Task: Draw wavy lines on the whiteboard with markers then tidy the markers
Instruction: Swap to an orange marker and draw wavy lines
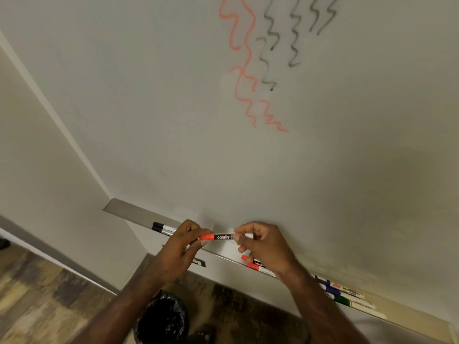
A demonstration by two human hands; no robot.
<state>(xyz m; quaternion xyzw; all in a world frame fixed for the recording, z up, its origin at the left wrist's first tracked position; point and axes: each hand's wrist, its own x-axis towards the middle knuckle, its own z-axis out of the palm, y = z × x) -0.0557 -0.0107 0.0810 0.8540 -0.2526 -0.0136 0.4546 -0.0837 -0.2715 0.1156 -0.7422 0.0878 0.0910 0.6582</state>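
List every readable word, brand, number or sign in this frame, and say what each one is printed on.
"camlin": on the red-capped marker held between the left hand and right hand.
"camlin", partly hidden: on the red marker in the tray.
Blue and green markers: print too blurred to read.

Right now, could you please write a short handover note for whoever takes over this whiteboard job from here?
Left hand pinches the red cap end of the red marker; right hand grips its white barrel end, just above the tray.
On the tray: black markers at the left, a second red marker under the right hand, blue and green markers at the right.
Done: red wavy lines and black wavy lines on the whiteboard.
Left: lay the held marker on the tray and tidy the row.
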